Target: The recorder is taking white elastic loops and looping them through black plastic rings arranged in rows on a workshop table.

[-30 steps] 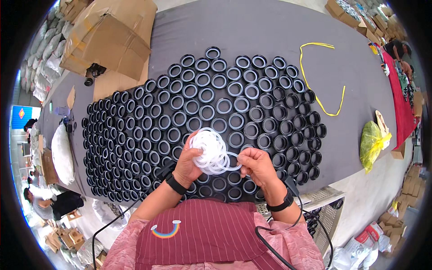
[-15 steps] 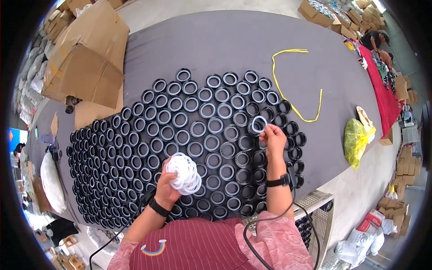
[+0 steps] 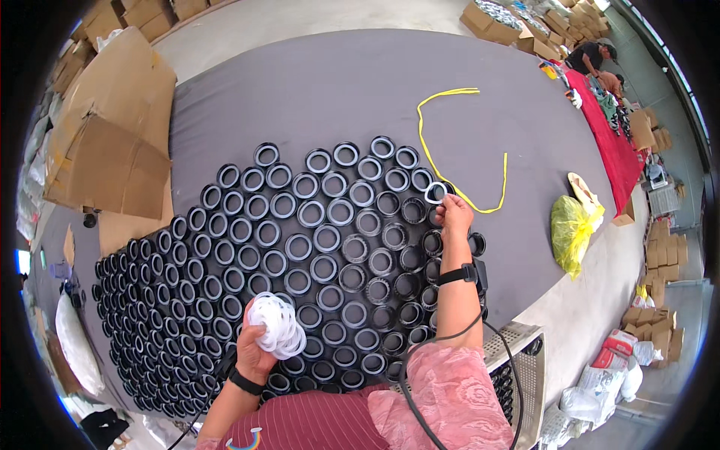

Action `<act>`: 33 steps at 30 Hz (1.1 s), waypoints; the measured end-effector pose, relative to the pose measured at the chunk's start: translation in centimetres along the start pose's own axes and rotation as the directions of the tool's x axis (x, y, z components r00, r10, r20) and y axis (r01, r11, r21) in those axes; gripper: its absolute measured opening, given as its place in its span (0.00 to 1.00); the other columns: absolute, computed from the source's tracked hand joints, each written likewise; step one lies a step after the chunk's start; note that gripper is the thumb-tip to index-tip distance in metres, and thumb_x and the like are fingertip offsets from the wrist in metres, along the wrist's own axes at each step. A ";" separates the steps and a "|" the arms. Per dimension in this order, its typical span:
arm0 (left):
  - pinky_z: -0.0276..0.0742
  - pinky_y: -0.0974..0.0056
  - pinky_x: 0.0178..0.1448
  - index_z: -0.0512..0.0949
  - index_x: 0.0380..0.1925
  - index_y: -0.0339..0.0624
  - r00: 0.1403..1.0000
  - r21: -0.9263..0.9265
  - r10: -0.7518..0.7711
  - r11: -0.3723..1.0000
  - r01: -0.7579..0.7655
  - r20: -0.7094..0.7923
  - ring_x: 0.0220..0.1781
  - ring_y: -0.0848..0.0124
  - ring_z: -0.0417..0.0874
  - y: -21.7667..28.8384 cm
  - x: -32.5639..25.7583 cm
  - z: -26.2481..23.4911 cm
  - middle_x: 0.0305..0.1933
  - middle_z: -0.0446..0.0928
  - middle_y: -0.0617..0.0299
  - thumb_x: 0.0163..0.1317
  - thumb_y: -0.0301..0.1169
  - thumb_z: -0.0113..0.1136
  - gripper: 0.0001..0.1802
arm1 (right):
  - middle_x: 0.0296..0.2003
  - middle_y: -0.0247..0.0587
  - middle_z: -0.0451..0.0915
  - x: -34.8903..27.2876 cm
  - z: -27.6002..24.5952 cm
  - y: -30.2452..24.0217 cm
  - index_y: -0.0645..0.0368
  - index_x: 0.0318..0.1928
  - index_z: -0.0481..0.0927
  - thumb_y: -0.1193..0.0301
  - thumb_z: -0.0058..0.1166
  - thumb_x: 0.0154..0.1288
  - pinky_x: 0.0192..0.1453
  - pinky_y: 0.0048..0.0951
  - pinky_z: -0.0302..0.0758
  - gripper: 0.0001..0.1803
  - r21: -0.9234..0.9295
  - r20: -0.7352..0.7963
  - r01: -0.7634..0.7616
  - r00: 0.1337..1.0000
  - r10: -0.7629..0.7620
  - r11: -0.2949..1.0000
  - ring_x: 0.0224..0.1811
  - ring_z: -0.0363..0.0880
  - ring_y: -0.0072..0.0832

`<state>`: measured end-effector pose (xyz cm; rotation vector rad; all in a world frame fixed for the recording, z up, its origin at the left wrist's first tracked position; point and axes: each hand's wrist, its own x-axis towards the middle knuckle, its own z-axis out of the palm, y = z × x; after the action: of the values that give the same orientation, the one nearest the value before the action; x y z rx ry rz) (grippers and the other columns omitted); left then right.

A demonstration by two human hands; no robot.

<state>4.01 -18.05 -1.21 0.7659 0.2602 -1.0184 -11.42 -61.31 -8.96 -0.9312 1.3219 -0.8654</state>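
Observation:
Several black round rings [image 3: 300,247] lie packed in rows on a dark grey mat [image 3: 337,97]; many have a white insert inside. My left hand [image 3: 259,345] grips a bunch of thin white rings [image 3: 277,326] low over the near rows. My right hand [image 3: 454,214] is stretched out to the far right of the rows and pinches one white ring [image 3: 435,193] just above a black ring at the edge.
A yellow cord [image 3: 450,142] lies looped on the mat beyond my right hand. Flattened cardboard boxes [image 3: 112,142] sit at the left, a yellow bag [image 3: 571,229] at the right. A metal grille crate [image 3: 525,375] stands by my right elbow. People work at the far right.
My hands have come apart: the right one carried a single white ring out to the far right rows, while the left stayed near with the bunch.

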 end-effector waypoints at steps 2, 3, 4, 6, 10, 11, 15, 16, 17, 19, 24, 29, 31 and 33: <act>0.75 0.50 0.58 0.65 0.57 0.44 0.999 0.017 -0.017 1.000 0.018 -0.027 0.53 0.54 0.76 -0.1 0.2 0.0 0.51 0.73 0.52 0.41 0.25 0.57 0.36 | 0.22 0.34 0.76 1.8 -1.1 -0.4 0.62 0.35 0.77 0.74 0.53 0.63 0.17 0.21 0.71 0.04 -0.034 -0.114 0.016 0.993 -0.020 0.999 0.18 0.74 0.20; 0.75 0.50 0.58 0.65 0.56 0.44 0.999 0.016 -0.026 1.000 0.027 -0.029 0.53 0.54 0.76 -0.3 0.4 0.0 0.51 0.73 0.53 0.41 0.25 0.57 0.35 | 0.22 0.34 0.76 2.7 -1.5 -0.4 0.62 0.35 0.77 0.74 0.53 0.63 0.17 0.21 0.71 0.04 -0.034 -0.131 -0.011 0.991 0.006 0.999 0.18 0.74 0.20; 0.75 0.50 0.58 0.65 0.56 0.44 0.999 0.015 -0.030 0.999 0.030 -0.026 0.53 0.54 0.76 -0.3 0.5 -0.1 0.51 0.73 0.53 0.41 0.25 0.57 0.35 | 0.22 0.34 0.76 3.3 -1.6 -0.5 0.62 0.34 0.77 0.75 0.52 0.62 0.17 0.21 0.71 0.04 -0.033 -0.147 -0.039 0.989 0.034 0.999 0.18 0.74 0.21; 0.74 0.50 0.59 0.65 0.56 0.44 0.999 0.005 -0.040 0.999 0.040 -0.026 0.54 0.54 0.76 -0.5 0.9 -0.3 0.51 0.73 0.53 0.40 0.24 0.57 0.36 | 0.22 0.34 0.76 4.3 -2.0 -0.4 0.62 0.34 0.77 0.75 0.52 0.62 0.17 0.21 0.71 0.03 -0.051 -0.160 -0.060 0.986 0.051 0.997 0.18 0.74 0.21; 0.74 0.50 0.59 0.65 0.57 0.45 0.998 -0.004 -0.037 0.999 0.037 -0.047 0.54 0.54 0.76 -0.6 1.2 -0.4 0.51 0.73 0.53 0.40 0.22 0.57 0.37 | 0.22 0.34 0.76 5.4 -2.1 -0.1 0.61 0.33 0.77 0.76 0.51 0.61 0.18 0.21 0.72 0.03 -0.151 -0.170 -0.115 0.981 0.088 0.982 0.18 0.74 0.21; 0.74 0.50 0.60 0.65 0.57 0.45 0.998 -0.005 -0.044 0.999 0.044 -0.048 0.54 0.54 0.76 -0.5 1.2 -0.3 0.52 0.73 0.53 0.40 0.22 0.57 0.37 | 0.22 0.34 0.76 5.6 -2.2 0.0 0.61 0.33 0.77 0.76 0.51 0.61 0.18 0.21 0.72 0.03 -0.151 -0.171 -0.116 0.981 0.090 0.982 0.18 0.74 0.21; 0.75 0.50 0.59 0.64 0.57 0.44 0.998 0.014 -0.047 0.999 0.048 -0.046 0.54 0.54 0.76 -0.4 1.2 -0.4 0.52 0.73 0.53 0.40 0.23 0.58 0.37 | 0.21 0.34 0.76 6.2 -2.1 0.0 0.62 0.32 0.77 0.77 0.52 0.59 0.18 0.22 0.72 0.02 -0.164 -0.191 -0.144 0.975 0.112 0.976 0.18 0.73 0.21; 0.75 0.50 0.59 0.64 0.57 0.44 0.998 0.015 -0.047 0.999 0.048 -0.047 0.54 0.54 0.76 -0.4 1.2 -0.4 0.52 0.73 0.53 0.40 0.23 0.58 0.37 | 0.21 0.34 0.75 6.3 -2.1 -0.1 0.62 0.31 0.77 0.77 0.52 0.59 0.18 0.23 0.73 0.02 -0.111 -0.201 -0.155 0.971 0.131 0.982 0.17 0.73 0.21; 0.75 0.50 0.59 0.64 0.57 0.44 0.998 0.020 -0.048 0.999 0.049 -0.041 0.54 0.54 0.76 -0.4 1.2 -0.4 0.52 0.73 0.53 0.40 0.23 0.58 0.37 | 0.21 0.34 0.75 6.3 -2.1 -0.1 0.62 0.31 0.77 0.77 0.52 0.59 0.18 0.23 0.73 0.02 -0.111 -0.202 -0.157 0.971 0.132 0.981 0.17 0.73 0.21; 0.75 0.50 0.59 0.64 0.57 0.44 0.998 0.025 -0.048 0.998 0.049 -0.036 0.53 0.54 0.76 -0.4 1.2 -0.3 0.52 0.73 0.53 0.40 0.23 0.59 0.37 | 0.20 0.35 0.75 6.3 -2.1 -0.2 0.62 0.31 0.77 0.77 0.52 0.58 0.17 0.23 0.73 0.02 -0.096 -0.200 -0.157 0.970 0.135 0.983 0.17 0.73 0.22; 0.75 0.50 0.58 0.64 0.57 0.44 0.998 0.030 -0.055 0.998 0.056 -0.028 0.53 0.54 0.77 -0.4 1.3 0.0 0.51 0.73 0.53 0.41 0.24 0.59 0.37 | 0.20 0.36 0.75 6.1 -1.8 0.3 0.63 0.30 0.78 0.77 0.52 0.58 0.17 0.24 0.72 0.03 -0.154 -0.198 -0.123 0.976 0.091 0.980 0.16 0.73 0.23; 0.75 0.50 0.58 0.65 0.57 0.44 0.997 0.038 -0.043 0.998 0.045 -0.058 0.53 0.55 0.77 -0.4 1.2 0.0 0.51 0.73 0.53 0.40 0.24 0.59 0.37 | 0.20 0.37 0.76 6.1 -1.5 0.3 0.64 0.28 0.78 0.76 0.51 0.58 0.16 0.24 0.71 0.05 -0.245 -0.198 -0.096 0.979 0.047 0.965 0.16 0.74 0.23; 0.75 0.50 0.59 0.65 0.57 0.44 0.998 0.031 -0.050 0.998 0.052 -0.049 0.53 0.55 0.77 -0.3 1.2 -0.1 0.51 0.73 0.53 0.40 0.24 0.60 0.37 | 0.21 0.41 0.78 6.2 -1.9 0.5 0.65 0.29 0.79 0.74 0.55 0.56 0.22 0.30 0.74 0.06 -0.550 -0.141 0.034 0.981 -0.133 0.835 0.19 0.77 0.29; 0.75 0.51 0.59 0.65 0.57 0.44 0.997 0.025 -0.070 0.997 0.071 -0.031 0.53 0.55 0.77 -0.3 1.4 -0.1 0.51 0.73 0.54 0.40 0.24 0.60 0.37 | 0.22 0.43 0.79 7.2 -3.2 1.4 0.64 0.30 0.80 0.72 0.57 0.54 0.27 0.33 0.75 0.07 -0.746 -0.093 0.180 0.925 -0.369 0.641 0.22 0.78 0.34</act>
<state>4.50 -19.03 -2.13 0.8012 0.3017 -1.0790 -14.12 -67.56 -13.11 -1.7455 1.8204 -0.6808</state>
